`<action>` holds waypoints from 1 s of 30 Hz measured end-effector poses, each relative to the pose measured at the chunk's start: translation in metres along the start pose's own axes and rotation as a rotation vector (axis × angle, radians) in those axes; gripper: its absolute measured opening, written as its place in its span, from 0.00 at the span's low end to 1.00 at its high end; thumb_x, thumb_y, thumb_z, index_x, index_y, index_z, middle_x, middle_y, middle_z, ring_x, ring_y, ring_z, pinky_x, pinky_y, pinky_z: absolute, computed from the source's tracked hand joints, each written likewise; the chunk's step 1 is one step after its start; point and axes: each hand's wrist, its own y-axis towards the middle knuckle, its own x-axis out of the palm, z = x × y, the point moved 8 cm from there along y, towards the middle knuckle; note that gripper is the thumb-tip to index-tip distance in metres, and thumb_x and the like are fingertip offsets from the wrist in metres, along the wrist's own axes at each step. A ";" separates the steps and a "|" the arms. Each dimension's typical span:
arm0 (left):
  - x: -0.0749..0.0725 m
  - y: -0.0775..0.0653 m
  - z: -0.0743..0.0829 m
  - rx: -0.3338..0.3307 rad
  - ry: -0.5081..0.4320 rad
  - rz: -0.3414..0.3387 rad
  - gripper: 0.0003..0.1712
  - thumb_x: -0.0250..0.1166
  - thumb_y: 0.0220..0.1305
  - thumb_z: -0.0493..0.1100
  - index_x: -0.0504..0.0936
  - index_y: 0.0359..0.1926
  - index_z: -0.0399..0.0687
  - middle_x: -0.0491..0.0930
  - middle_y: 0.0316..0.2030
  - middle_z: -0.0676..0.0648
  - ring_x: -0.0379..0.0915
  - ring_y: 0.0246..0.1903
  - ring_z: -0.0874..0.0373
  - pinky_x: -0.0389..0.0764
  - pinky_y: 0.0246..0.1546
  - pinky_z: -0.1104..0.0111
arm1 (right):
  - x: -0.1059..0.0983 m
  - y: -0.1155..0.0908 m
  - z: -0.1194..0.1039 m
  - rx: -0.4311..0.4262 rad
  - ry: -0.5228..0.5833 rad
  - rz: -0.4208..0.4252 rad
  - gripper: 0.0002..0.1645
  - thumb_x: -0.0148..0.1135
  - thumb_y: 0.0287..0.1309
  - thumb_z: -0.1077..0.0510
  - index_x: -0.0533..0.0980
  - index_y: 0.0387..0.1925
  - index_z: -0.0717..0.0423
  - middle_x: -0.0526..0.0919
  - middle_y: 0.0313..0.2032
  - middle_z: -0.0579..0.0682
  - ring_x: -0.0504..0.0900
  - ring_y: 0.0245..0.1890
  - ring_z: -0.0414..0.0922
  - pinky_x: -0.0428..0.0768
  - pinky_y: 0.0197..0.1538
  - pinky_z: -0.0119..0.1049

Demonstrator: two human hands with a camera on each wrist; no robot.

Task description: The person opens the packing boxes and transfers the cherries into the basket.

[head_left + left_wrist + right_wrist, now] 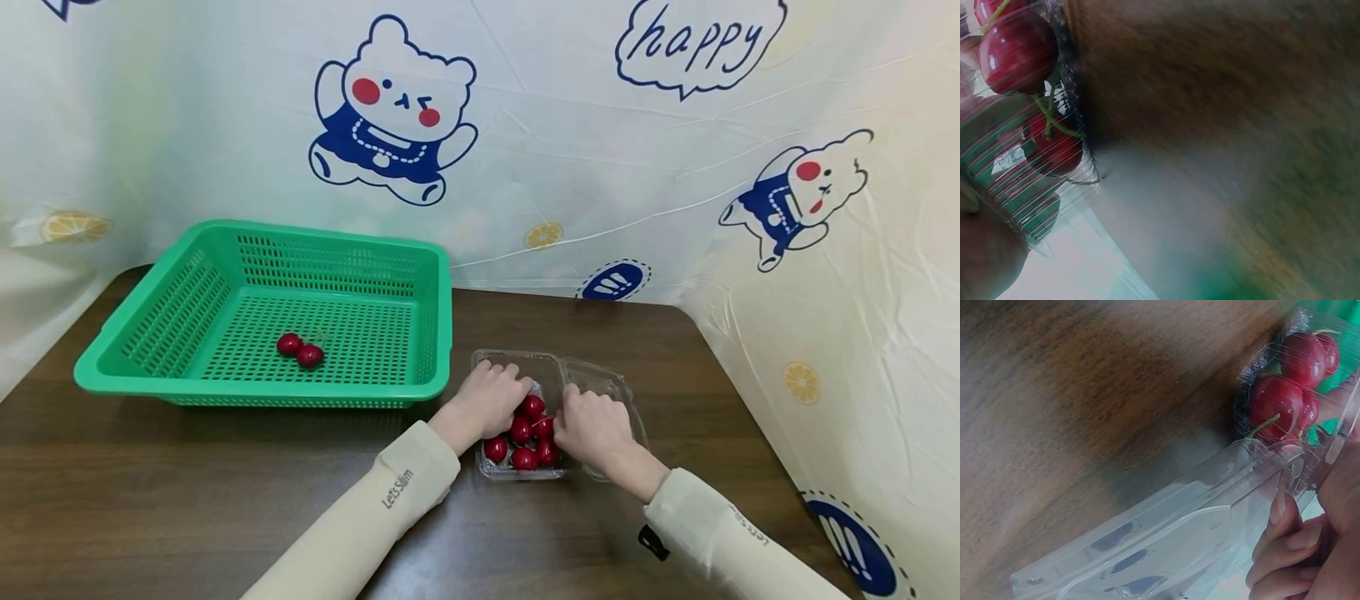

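Observation:
A clear plastic clamshell box (525, 473) with several red cherries (524, 458) sits on the table, its lid (597, 381) folded out to the right. My left hand (487, 400) reaches over the box's left wall with bent fingers and grips it there. In the left wrist view, part of that hand (988, 256) shows against the ridged wall. My right hand (596, 429) grips the opposite side by the hinge. Its curled fingers (1285, 556) show below the rim in the right wrist view. Both hands' fingertips are partly hidden in the head view.
A green slotted basket (262, 385) stands on the left of the brown table (187, 483), with two cherries (300, 350) on its floor. A printed curtain (540, 167) hangs behind the table and along its right side.

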 end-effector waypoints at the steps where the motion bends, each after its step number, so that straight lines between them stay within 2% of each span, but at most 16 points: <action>1: 0.000 0.000 0.000 0.001 0.001 0.001 0.20 0.64 0.59 0.44 0.79 0.54 0.50 0.83 0.46 0.43 0.80 0.44 0.49 0.78 0.52 0.56 | 0.000 0.000 0.000 0.000 0.002 0.001 0.12 0.56 0.53 0.55 0.71 0.22 0.59 0.75 0.11 0.54 0.70 0.09 0.48 0.70 0.10 0.42; 14: -0.002 -0.003 0.001 0.034 0.024 0.040 0.19 0.63 0.60 0.45 0.78 0.53 0.49 0.82 0.45 0.44 0.79 0.45 0.49 0.78 0.51 0.56 | 0.001 0.000 0.000 0.015 0.003 0.022 0.12 0.57 0.53 0.55 0.71 0.22 0.59 0.78 0.14 0.57 0.74 0.12 0.53 0.74 0.13 0.46; 22: -0.011 -0.006 0.002 0.062 0.035 0.132 0.16 0.62 0.61 0.44 0.79 0.50 0.50 0.83 0.43 0.45 0.80 0.42 0.50 0.80 0.49 0.57 | 0.001 0.000 0.000 0.028 0.001 0.011 0.12 0.56 0.53 0.54 0.71 0.21 0.58 0.78 0.14 0.56 0.75 0.12 0.53 0.74 0.14 0.46; 27: -0.021 -0.009 0.002 0.068 0.015 0.207 0.13 0.62 0.61 0.44 0.80 0.47 0.50 0.84 0.41 0.45 0.82 0.40 0.51 0.82 0.47 0.56 | 0.001 0.000 0.001 0.030 -0.007 0.018 0.12 0.56 0.53 0.54 0.71 0.21 0.58 0.79 0.15 0.57 0.75 0.13 0.54 0.74 0.14 0.46; 30: -0.025 -0.010 0.000 0.066 0.000 0.229 0.12 0.62 0.61 0.44 0.80 0.46 0.50 0.84 0.40 0.45 0.82 0.39 0.51 0.82 0.46 0.56 | 0.000 -0.001 0.000 0.026 -0.010 0.028 0.12 0.56 0.53 0.54 0.72 0.21 0.59 0.78 0.14 0.57 0.75 0.12 0.54 0.74 0.13 0.46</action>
